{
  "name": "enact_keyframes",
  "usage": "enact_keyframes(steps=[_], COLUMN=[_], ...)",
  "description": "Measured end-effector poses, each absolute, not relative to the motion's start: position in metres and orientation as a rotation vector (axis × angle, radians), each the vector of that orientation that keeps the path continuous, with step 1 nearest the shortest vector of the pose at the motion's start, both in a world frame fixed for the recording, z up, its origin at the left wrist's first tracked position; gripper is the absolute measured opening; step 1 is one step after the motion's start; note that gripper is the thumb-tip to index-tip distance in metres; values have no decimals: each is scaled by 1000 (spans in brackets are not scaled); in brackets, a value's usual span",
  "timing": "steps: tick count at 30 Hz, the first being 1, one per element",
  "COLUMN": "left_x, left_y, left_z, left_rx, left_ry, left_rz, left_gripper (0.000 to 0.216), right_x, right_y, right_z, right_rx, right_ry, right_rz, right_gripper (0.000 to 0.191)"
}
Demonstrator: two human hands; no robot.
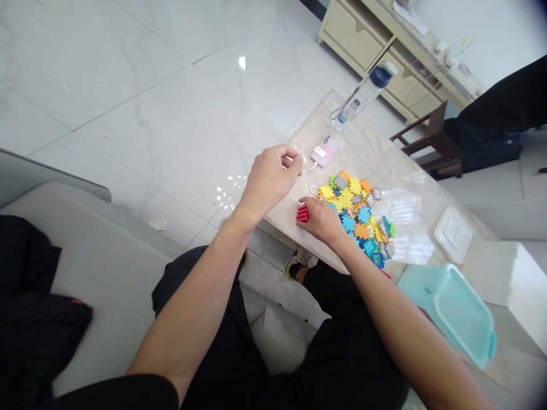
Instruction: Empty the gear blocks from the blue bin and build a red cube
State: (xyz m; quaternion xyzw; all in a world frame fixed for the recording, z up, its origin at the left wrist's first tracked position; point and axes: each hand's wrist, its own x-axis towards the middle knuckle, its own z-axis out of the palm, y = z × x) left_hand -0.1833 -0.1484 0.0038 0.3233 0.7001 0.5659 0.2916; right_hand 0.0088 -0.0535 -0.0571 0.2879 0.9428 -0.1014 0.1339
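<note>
My left hand (pixel 273 177) is raised over the table's near-left edge, thumb and fingertips curled together in a pinch. Whatever may be between them is too small or hidden to name. My right hand (pixel 323 221) is closed around a red toothed plastic block (pixel 303 214), low over the tabletop. Partly behind this hand, a pile of toothed plastic building pieces (pixel 362 215) in yellow, orange, blue, grey and white spreads over the table. A pink power bank (pixel 323 151) with a short white cable (pixel 311 166) lies beyond my left hand.
The marble-look table (pixel 410 171) also bears a clear water bottle (pixel 363 97), a clear plastic lid (pixel 453 233), a teal bin (pixel 448 310) and a white box (pixel 508 273). A dark wooden stool (pixel 431 136) stands behind, near a person's dark-clothed leg (pixel 504 108).
</note>
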Motion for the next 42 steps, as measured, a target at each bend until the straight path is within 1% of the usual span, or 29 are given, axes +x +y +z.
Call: enact_keyframes(steps=[8, 13, 17, 20, 23, 28, 31, 36, 42], left_x=[-182, -181, -182, -179, -169, -141, -126, -116, -114], left_y=[-152, -154, -154, -153, -151, -151, -149, -144, -145], left_z=[9, 8, 1, -1, 5, 21, 24, 18, 16], left_rx=[807, 784, 813, 819, 767, 676, 648, 626, 606], left_ry=[1806, 1716, 1725, 1787, 1687, 1031, 816, 792, 856], left_rz=[1524, 1492, 1460, 1489, 1507, 1414, 1369, 1305, 1351], left_gripper=[12, 12, 15, 20, 30, 52, 56, 50, 47], right_x=[11, 13, 11, 11, 15, 31, 38, 41, 37], right_y=[-52, -51, -45, -40, -41, -51, -54, -49, -47], right_z=[-58, -57, -43, -19, 11, 41, 45, 41, 37], right_rx=[868, 892, 995, 1109, 1141, 953, 817, 705, 602], right_ry=[2767, 2774, 2861, 3021, 3196, 3379, 3423, 3418, 3413], right_rz=[-358, -419, -503, -673, -971, -1368, -1495, -1523, -1496], right_gripper=[39, 41, 40, 42, 46, 53, 54, 49, 46])
